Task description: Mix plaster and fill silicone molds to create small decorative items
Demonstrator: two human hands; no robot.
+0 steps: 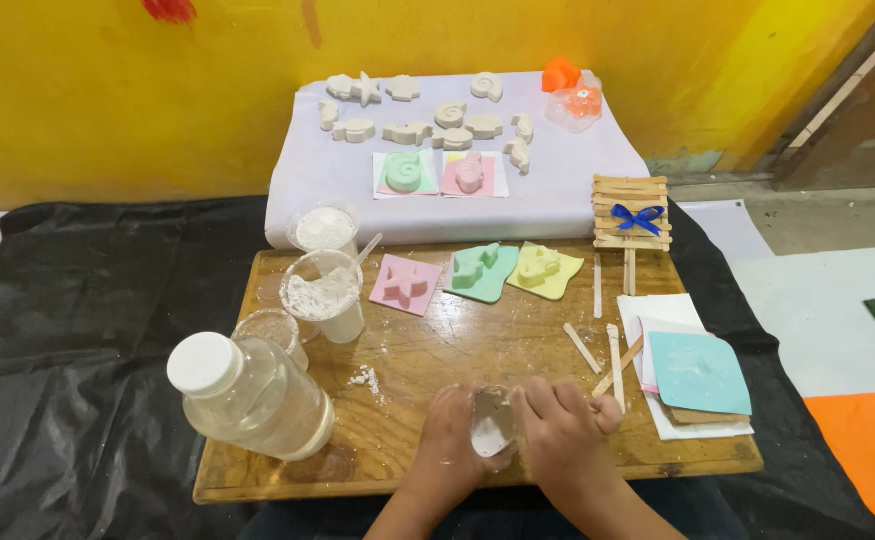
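Both my hands meet at the near edge of a wooden board [427, 350]. My left hand [450, 438] and my right hand [560, 425] hold a small clear mould with white plaster [491, 420] between them. Powder dusts my fingers. Farther back on the board lie a pink pad with a star cast [406, 283], a green pad with a cast [480, 271] and a yellow pad with a cast [543, 269].
A clear jar with a white lid [247, 393] lies at the left, near plastic cups of white powder [324, 293]. Wooden sticks [607, 358] and a stack of coloured sheets [695, 375] sit at the right. Behind, white plaster shapes [437, 115] dry on paper beside a stick box with a blue bow [632, 213].
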